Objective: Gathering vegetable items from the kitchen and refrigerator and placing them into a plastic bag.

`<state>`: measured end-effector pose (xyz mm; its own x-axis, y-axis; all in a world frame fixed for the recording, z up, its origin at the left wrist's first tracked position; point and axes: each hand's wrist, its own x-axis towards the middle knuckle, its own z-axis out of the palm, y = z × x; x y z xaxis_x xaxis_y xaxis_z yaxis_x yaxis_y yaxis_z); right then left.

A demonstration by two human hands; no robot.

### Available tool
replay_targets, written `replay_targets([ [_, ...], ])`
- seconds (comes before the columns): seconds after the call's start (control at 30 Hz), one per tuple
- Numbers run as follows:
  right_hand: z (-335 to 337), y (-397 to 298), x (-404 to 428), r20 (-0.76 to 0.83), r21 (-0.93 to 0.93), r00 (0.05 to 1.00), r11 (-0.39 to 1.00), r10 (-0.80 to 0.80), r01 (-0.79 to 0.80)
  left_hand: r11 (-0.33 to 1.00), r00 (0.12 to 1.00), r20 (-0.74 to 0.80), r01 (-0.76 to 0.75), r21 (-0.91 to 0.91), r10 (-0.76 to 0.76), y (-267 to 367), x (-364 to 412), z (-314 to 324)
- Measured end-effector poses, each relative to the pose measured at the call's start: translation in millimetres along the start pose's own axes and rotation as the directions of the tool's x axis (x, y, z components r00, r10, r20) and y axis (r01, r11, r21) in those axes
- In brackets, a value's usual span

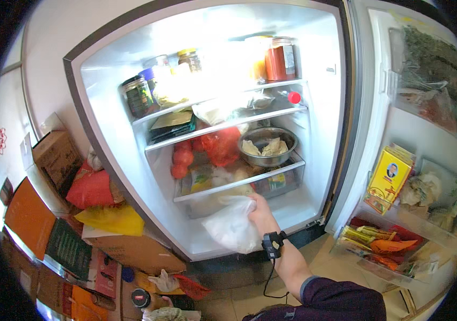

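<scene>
My right hand [259, 212] grips the gathered top of a white plastic bag [228, 226], which hangs full in front of the lower part of an open refrigerator [208, 253]. What the bag holds cannot be made out. Just above the hand is the lowest glass shelf [212, 190]. On it a steel bowl [268, 160] with pale dough-like pieces [274, 147] stands at the right, beside a red plastic bag [222, 146]. Round red fruits or vegetables [182, 158] sit at the left. A clear drawer [292, 186] lies below. My left hand is out of view.
Jars [280, 60] line the upper shelf, partly lost in glare. The open door [381, 120] at right carries a yellow box [389, 174] and a bin of vegetables [377, 242]. Cardboard boxes [132, 250], a yellow bag [110, 220] and a dark-lidded jar [141, 298] crowd the left.
</scene>
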<state>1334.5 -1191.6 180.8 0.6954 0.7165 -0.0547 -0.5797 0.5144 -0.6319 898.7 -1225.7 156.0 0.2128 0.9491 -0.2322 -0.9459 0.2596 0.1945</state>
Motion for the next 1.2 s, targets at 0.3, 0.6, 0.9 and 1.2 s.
replay_targets([
  [0.3, -1, -33, -58, 0.322, -0.679, 0.866, 0.545, -0.382, 0.493, 0.999, 0.999, -0.018, 0.028, 0.037, -0.028, -30, 4, 10],
  [0.6, -42, -8, -71, -0.162, 0.302, 0.908, 0.896, 0.386, -0.327, 0.999, 0.999, -0.012, 0.042, 0.028, -0.042, -27, -12, -7],
  [0.9, -43, -34, -143, -0.204, 0.375, 0.848, 0.839, 0.489, -0.394, 0.996, 0.996, -0.019, 0.089, -0.028, -0.089, -23, -27, -33],
  [1.2, -62, -24, -195, -0.020, -0.225, 0.998, 0.973, 0.054, -0.057, 0.991, 0.992, 0.014, 0.123, -0.061, -0.122, -22, -32, -36],
])
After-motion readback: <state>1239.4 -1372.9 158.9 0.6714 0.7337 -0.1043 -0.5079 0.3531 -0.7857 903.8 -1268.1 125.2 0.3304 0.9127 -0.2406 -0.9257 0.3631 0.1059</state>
